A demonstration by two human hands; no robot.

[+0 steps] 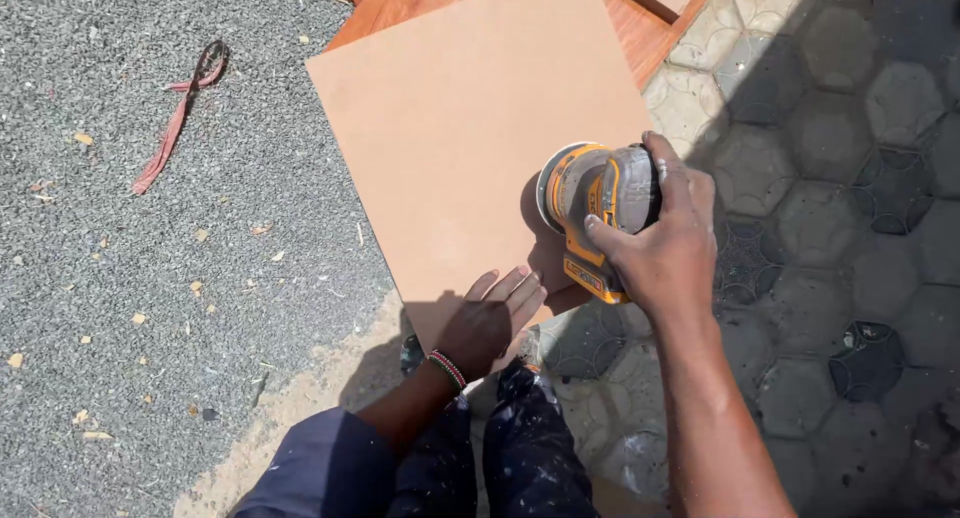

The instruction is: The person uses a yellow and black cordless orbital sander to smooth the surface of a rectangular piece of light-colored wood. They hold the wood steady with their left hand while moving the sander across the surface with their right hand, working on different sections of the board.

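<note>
Orbital sander held on a fibreboard panel, right edge, with the other hand bracing the panel.

The right hand [665, 243] grips the top of the yellow and grey orbital sander [598, 203], fingers wrapped closed around its housing; the sander's round pad rests on the right edge of the tan fibreboard panel [470, 128]. The left hand [488, 318], wearing a beaded wristband [447, 369], lies flat on the panel's near corner, fingers extended and close together, holding nothing. The panel lies tilted over a reddish-brown board [640, 23] at the top of the view. Grey gravel [150, 278] lies to the left, with a red strap [180, 118] on it; hexagonal paving stones [850, 178] lie to the right. The person's dark blue, paint-flecked trousers [480, 458] show at the bottom.
</note>
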